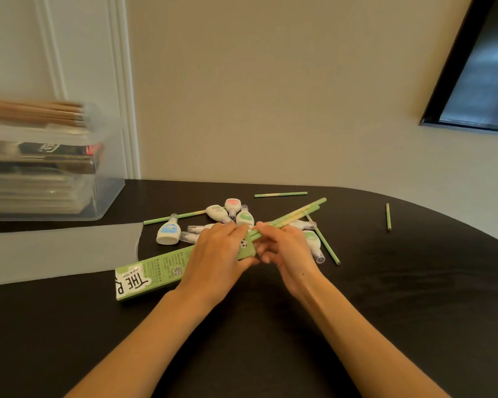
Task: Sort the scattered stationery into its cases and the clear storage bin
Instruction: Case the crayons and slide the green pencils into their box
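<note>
A long green pencil box (153, 272) lies on the dark table (385, 297), its open end to the right. My left hand (216, 254) grips that end. My right hand (285, 248) holds a bundle of green pencils (302, 212) whose near ends sit at the box mouth. Loose green pencils lie at the back (281, 194), at the far right (388, 216), behind the hands at the left (167, 218), and beside my right hand (327, 245). Several white correction-tape dispensers (167, 232) are scattered behind my hands. The clear storage bin (45, 162) stands at the left.
The bin holds flat packs and a dark box, with wooden pencils (35, 112) resting across its top. A translucent lid (58, 251) lies flat in front of the bin. The table's curved edge runs along the back and right, by a wall.
</note>
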`<action>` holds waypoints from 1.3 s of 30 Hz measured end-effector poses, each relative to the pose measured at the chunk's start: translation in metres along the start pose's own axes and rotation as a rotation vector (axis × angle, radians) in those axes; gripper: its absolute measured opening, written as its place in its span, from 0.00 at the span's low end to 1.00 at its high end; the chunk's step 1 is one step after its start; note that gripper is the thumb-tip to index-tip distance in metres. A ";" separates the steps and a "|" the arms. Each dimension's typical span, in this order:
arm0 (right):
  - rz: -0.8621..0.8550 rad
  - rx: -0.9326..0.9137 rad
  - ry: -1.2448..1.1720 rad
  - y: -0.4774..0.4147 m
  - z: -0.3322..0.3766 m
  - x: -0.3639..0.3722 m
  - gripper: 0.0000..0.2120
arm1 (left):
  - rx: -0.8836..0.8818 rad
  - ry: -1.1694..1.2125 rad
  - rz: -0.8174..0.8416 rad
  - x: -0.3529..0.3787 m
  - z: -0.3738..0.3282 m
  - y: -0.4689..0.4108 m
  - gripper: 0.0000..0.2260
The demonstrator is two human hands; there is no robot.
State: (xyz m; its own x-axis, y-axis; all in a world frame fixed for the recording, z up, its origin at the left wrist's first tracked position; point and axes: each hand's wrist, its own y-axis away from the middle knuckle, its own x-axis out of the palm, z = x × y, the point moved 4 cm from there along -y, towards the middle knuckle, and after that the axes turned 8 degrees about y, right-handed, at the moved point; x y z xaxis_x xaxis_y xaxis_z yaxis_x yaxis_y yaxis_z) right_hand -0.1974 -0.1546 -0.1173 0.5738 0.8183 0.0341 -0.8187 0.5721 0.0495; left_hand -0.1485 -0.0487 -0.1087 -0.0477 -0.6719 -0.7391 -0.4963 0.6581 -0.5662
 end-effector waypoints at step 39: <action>0.204 -0.032 0.190 0.010 -0.012 0.005 0.21 | -0.168 -0.117 -0.033 0.002 0.011 0.002 0.27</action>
State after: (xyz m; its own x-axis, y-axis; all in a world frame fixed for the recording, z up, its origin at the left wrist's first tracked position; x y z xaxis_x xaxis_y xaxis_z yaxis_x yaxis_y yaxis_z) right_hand -0.2026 -0.1442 -0.1282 0.3854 0.9108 -0.1480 -0.9188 0.3935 0.0292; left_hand -0.1398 -0.0451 -0.1150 0.0672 -0.6416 -0.7641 -0.6337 0.5641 -0.5293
